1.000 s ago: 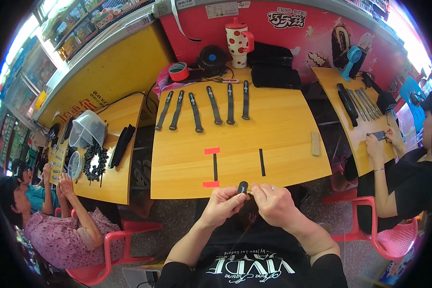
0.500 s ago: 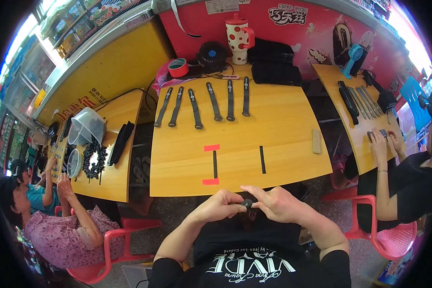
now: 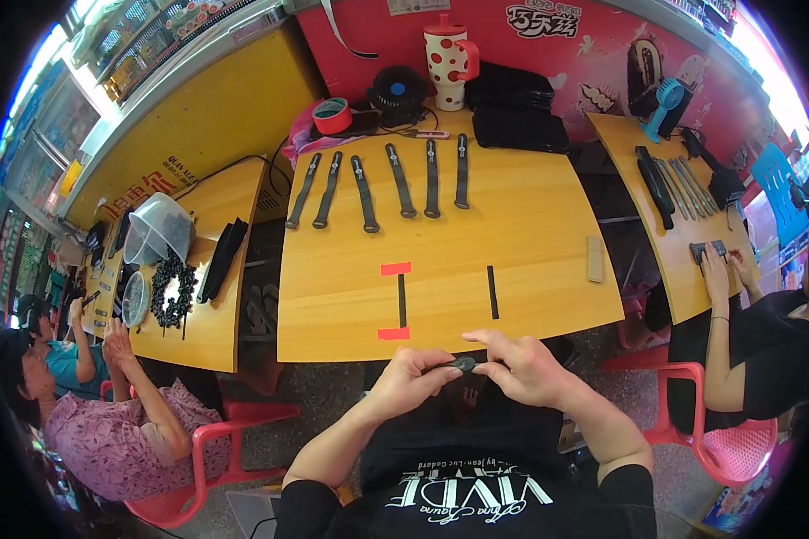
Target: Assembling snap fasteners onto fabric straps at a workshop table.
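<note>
While the left hand (image 3: 404, 379) pinches a small dark piece (image 3: 464, 364) between thumb and fingers, the right hand (image 3: 526, 370) meets the other end of it with its thumb, index finger stretched out above; whether the right fingers grip it too, I cannot tell. The piece sits between the two hands, just off the near edge of the wooden table (image 3: 539, 234).

Just beyond the left hand, two red tape strips (image 3: 395, 269) lie at the ends of a black line (image 3: 403, 301); a second black line (image 3: 492, 292) lies ahead of the right hand. Farther ahead, six dark straps (image 3: 401, 184) lie in a row, spaced apart. Well beyond the hands stand a small black fan (image 3: 398, 92) and a spotted tumbler (image 3: 446, 72), with stacked black pouches (image 3: 520, 130) to the tumbler's right. A flat beige block (image 3: 595, 259) lies ahead and to the right of the right hand.
</note>
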The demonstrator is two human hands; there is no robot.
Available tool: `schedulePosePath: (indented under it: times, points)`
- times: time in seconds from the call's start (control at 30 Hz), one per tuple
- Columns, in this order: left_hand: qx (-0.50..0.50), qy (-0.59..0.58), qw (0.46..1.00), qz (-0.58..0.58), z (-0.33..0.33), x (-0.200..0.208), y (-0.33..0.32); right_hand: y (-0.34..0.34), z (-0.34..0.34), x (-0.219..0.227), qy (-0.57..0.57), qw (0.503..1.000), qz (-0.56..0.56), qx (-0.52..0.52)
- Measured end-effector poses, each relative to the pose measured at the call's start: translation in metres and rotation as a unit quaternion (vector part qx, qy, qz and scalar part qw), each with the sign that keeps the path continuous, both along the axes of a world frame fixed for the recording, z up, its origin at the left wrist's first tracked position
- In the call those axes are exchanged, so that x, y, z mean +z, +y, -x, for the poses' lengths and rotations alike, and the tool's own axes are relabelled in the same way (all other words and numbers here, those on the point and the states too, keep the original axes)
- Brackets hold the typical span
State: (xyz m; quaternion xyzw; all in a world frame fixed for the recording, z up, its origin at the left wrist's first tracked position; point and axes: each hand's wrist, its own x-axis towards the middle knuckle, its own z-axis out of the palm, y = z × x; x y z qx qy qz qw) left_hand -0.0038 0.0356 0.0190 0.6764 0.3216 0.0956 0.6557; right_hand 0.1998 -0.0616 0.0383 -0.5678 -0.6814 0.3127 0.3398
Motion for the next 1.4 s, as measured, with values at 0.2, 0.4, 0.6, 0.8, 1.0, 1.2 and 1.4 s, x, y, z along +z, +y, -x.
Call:
schedulePosePath:
  times: [0.2, 0.4, 0.6, 0.8, 1.0, 1.2, 1.4]
  points:
    - [0.059, -0.078, 0.989, -0.113, -0.001, -0.005, -0.016, -0.007, 0.017, -0.019, 0.144, 0.988, -0.021, -0.051]
    - [0.117, -0.157, 0.963, -0.188, -0.01, -0.003, -0.028, -0.011, 0.034, -0.02, 0.364, 0.921, 0.085, -0.109]
    - [0.117, -0.178, 0.951, -0.223, -0.014, -0.012, -0.036, -0.011, 0.038, -0.019, 0.257, 0.962, -0.017, -0.092]
    - [0.073, -0.076, 0.885, -0.454, -0.012, -0.015, -0.029, -0.01, 0.032, -0.007, 0.077, 0.987, -0.032, -0.134]
    - [0.14, -0.031, 0.869, -0.473, -0.017, -0.01, -0.039, -0.005, 0.05, -0.015, 0.003, 0.972, -0.131, -0.192]
    - [0.223, -0.115, 0.867, -0.431, -0.03, -0.029, -0.04, 0.0, 0.062, -0.026, 0.001, 0.938, -0.199, -0.283]
    - [0.31, -0.243, 0.918, 0.041, -0.037, -0.031, -0.058, 0.005, 0.066, -0.048, 0.07, 0.918, -0.263, -0.288]
